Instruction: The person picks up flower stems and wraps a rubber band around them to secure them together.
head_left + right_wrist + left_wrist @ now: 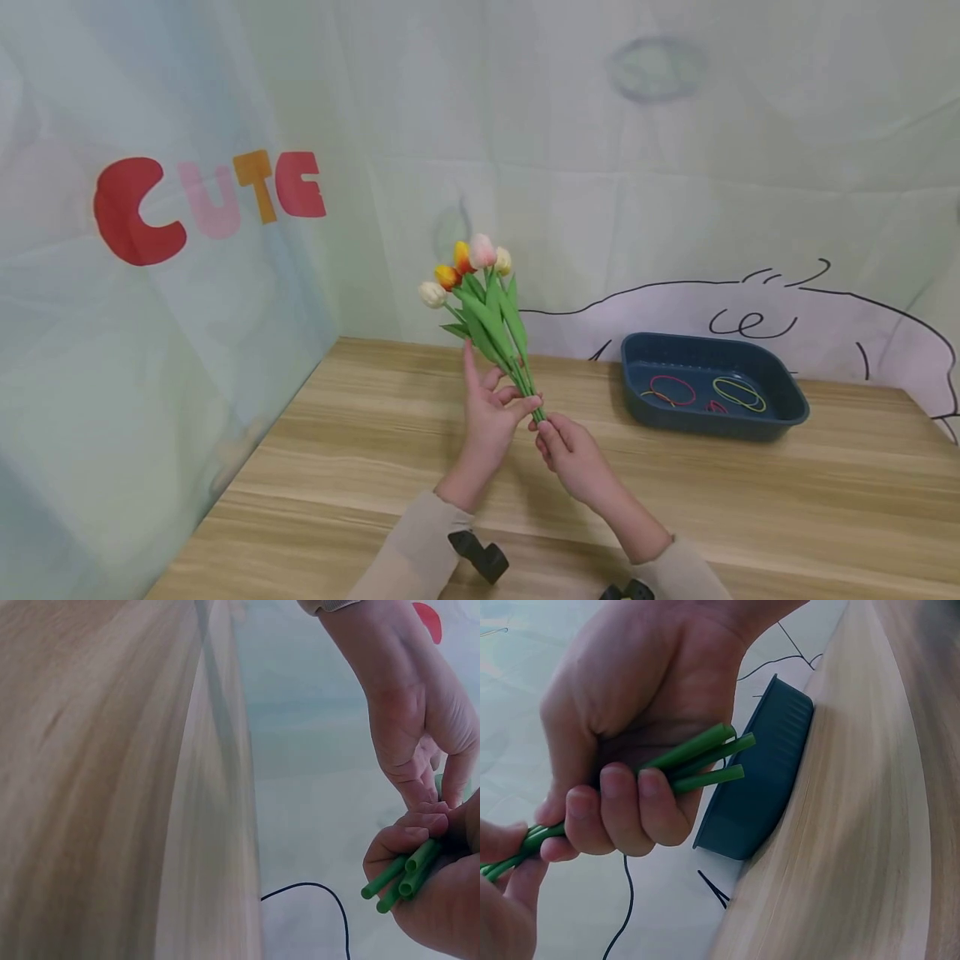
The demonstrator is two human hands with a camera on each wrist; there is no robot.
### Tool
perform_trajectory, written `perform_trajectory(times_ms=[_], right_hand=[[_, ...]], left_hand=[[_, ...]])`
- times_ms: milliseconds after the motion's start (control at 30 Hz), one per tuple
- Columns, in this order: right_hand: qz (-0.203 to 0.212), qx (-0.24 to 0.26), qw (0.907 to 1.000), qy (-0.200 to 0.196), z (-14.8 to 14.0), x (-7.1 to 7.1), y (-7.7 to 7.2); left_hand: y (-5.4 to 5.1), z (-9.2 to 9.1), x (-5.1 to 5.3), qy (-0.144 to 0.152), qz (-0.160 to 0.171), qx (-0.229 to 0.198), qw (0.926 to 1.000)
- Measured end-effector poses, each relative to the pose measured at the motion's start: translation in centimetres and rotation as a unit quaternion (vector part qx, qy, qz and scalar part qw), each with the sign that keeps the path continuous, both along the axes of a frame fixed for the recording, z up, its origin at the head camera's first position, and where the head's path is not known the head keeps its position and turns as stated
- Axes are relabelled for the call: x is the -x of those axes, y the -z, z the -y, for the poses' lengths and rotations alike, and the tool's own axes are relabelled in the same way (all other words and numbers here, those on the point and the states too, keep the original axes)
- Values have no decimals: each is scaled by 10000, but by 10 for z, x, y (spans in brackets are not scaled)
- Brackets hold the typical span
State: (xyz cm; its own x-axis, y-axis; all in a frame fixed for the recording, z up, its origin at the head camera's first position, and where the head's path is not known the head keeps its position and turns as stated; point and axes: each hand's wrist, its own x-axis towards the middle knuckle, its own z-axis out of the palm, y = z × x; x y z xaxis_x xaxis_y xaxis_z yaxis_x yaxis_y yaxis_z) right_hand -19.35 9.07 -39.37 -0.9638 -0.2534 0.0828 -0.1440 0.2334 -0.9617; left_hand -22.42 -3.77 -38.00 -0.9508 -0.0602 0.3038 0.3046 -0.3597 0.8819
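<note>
A bunch of artificial tulips, with white, orange and pink heads and green leaves, is held above the table, tilted to the left. The left hand pinches the stems between thumb and fingers, its index finger pointing up along the leaves. Just below it, the right hand grips the stem ends. In the left wrist view the right hand has its fingers curled round the green stems, whose cut ends stick out. The right wrist view shows the left hand beside the right hand.
At the back right of the wooden table stands a dark blue tray with red and yellow rubber bands in it. Printed cloth hangs behind and to the left, close to the table edges.
</note>
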Motion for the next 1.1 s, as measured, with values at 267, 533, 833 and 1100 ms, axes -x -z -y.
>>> perform_trajectory(times_ms=[267,533,833,1100], right_hand=[[-185,-109,9997,71,-1,-2,-2],[-359,-225,9991,23,-4,-3,-5],[-390,-277,9988,-73,-7,-2,-7],[-393,-306,9984,-270,-10,0,-8]], left_hand=[[-2,1,0,257,112,-436,9987],[-3,4,0,805,383,-653,9939],[-4,9,0,1342,534,-552,9880],[-9,15,0,1629,674,-542,9829]])
